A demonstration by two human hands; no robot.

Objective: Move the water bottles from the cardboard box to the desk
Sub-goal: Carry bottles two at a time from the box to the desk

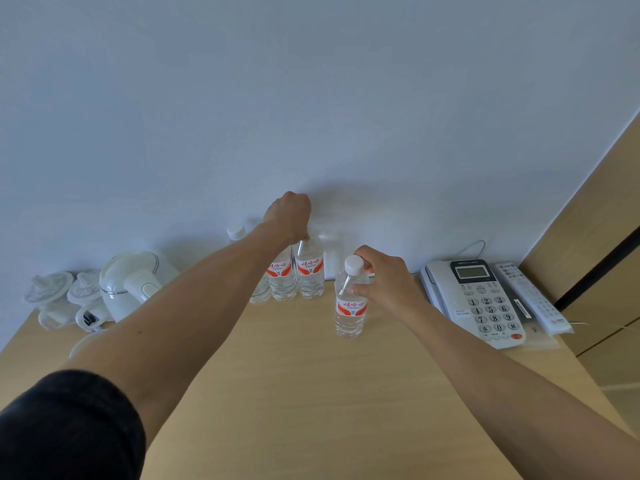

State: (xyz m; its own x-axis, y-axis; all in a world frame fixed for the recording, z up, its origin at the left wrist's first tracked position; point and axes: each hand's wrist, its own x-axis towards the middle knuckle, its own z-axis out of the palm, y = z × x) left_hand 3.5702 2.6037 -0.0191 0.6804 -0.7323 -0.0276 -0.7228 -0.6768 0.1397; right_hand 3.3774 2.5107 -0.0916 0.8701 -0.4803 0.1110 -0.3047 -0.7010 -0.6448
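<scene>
Several clear water bottles with red-and-white labels stand on the wooden desk (294, 375) near the back wall. My left hand (289, 214) grips the top of one bottle (309, 271) in that back group; its cap is hidden under my fingers. A second bottle (281, 277) stands just left of it, and another white cap (236, 233) shows behind my forearm. My right hand (384, 280) pinches the neck of a separate bottle (349, 311) that stands upright on the desk, in front and to the right of the group. The cardboard box is out of view.
A white electric kettle (133, 284) and lidded cups (52, 292) sit at the back left. A white desk telephone (479, 299) and a remote control (531, 297) lie at the back right. A wooden panel (595, 237) borders the desk on the right.
</scene>
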